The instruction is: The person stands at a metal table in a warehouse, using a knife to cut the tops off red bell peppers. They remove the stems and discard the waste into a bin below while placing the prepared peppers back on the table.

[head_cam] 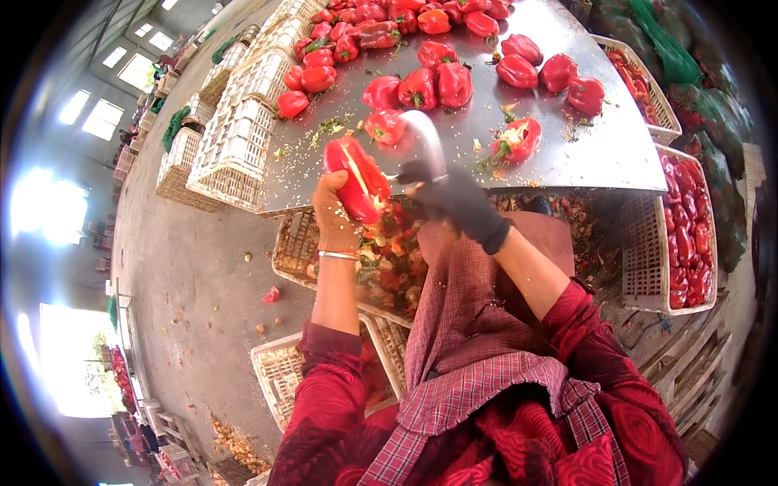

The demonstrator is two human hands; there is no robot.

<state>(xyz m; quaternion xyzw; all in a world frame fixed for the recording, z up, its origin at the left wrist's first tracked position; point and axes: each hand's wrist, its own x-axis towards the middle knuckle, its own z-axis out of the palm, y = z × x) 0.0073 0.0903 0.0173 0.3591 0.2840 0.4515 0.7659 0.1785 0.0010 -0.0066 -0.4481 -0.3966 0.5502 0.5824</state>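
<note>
My left hand (336,212), in an orange knit glove, holds a cut-open red bell pepper (354,176) whose pale inside shows along a slit. Just right of it, my right hand (459,203) wears a dark glove and is shut on a tool with a curved metal blade (433,141), blurred by motion. The grip of that tool is mostly hidden by the fingers. Both hands are over the near edge of a metal table (547,164). Another cut red pepper (521,140) lies on the table to the right, and a whole pepper (385,126) sits behind the hands.
More red peppers (419,88) lie across the table among scattered seeds. Beneath my hands stands a crate of pepper scraps (389,267). A white crate (644,243) of red peppers stands at right. Stacked crates (234,146) line the left side; net sacks (717,140) are at far right.
</note>
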